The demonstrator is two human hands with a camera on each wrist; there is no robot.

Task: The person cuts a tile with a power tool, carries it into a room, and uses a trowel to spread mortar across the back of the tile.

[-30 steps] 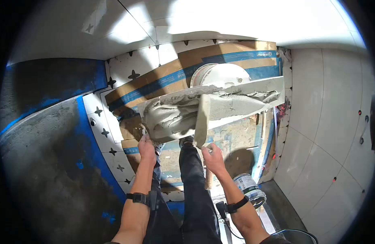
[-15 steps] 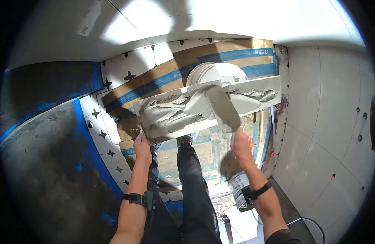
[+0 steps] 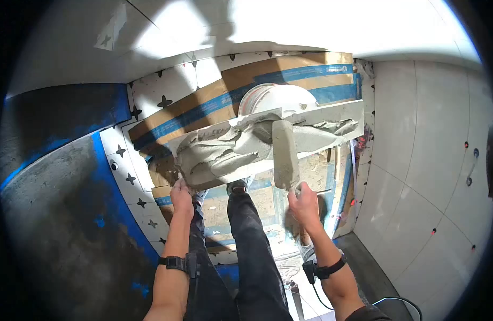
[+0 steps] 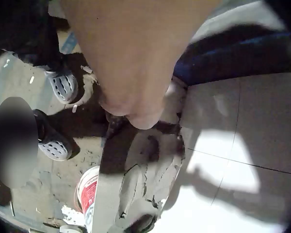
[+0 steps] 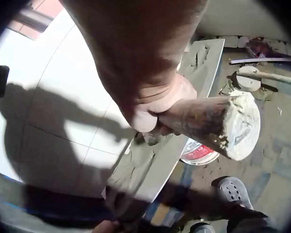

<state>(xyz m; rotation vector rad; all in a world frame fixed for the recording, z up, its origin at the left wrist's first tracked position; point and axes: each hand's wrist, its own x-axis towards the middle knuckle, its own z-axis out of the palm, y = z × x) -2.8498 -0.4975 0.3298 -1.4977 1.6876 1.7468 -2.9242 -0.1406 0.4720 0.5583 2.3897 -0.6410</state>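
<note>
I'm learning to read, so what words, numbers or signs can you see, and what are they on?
I can't read any for sure.
Cardboard: white print on its blue stripe, too small to read.
Bucket: white lettering on its red label, too blurred to read.
Thin pale strip on the floor: tiny marks, too small to tell if they're numbers.

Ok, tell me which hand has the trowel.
The right hand: its fingers curl round the wooden handle of the trowel. The left hand has no tool; it grips the end of the mortar-coated tile.
</note>
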